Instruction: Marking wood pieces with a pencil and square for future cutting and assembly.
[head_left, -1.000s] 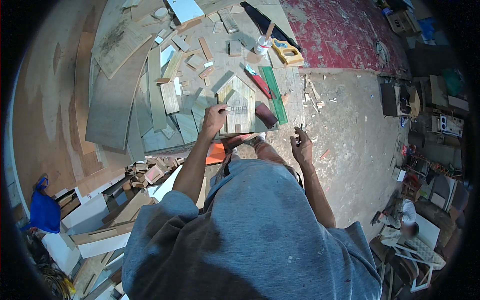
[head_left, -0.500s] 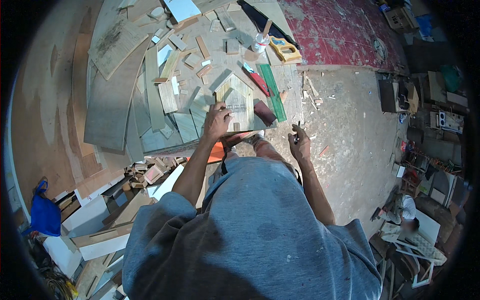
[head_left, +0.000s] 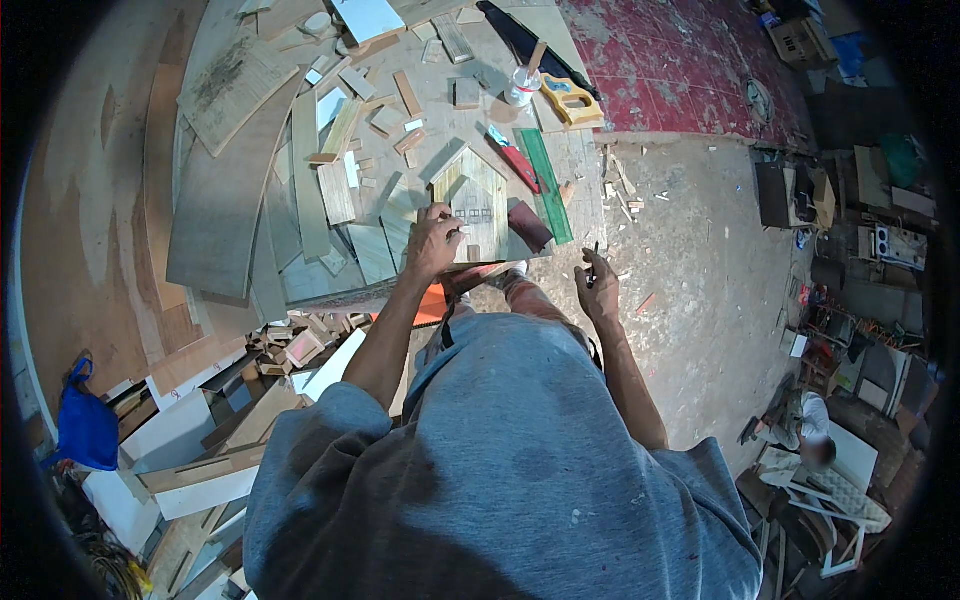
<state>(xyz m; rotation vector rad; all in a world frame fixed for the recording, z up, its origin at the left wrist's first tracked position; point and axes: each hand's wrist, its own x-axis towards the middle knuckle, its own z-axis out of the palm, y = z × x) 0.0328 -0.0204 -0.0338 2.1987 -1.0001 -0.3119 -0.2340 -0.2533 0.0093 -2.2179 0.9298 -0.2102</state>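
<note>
A small flat wooden house [head_left: 487, 222] with a peaked roof and drawn windows lies at the near edge of the worktable. Over its left side rests my left hand [head_left: 432, 245], fingers curled together; a small pale bit shows at the fingertips, too small to name. To the right, past the table edge, my right hand [head_left: 600, 290] is closed around a thin dark pen-like stick [head_left: 593, 262]. Beside the house lie a dark red-brown piece [head_left: 529, 226], a green ruler [head_left: 545, 186] and a red-handled tool [head_left: 518, 165].
Wood offcuts and boards [head_left: 225, 220] cover the table's left side. A yellow-handled saw [head_left: 570, 102] and a white cup with a stick [head_left: 521, 88] stand farther back. Scrap wood [head_left: 305, 348] is heaped below left. Another person [head_left: 812, 425] crouches at the lower right.
</note>
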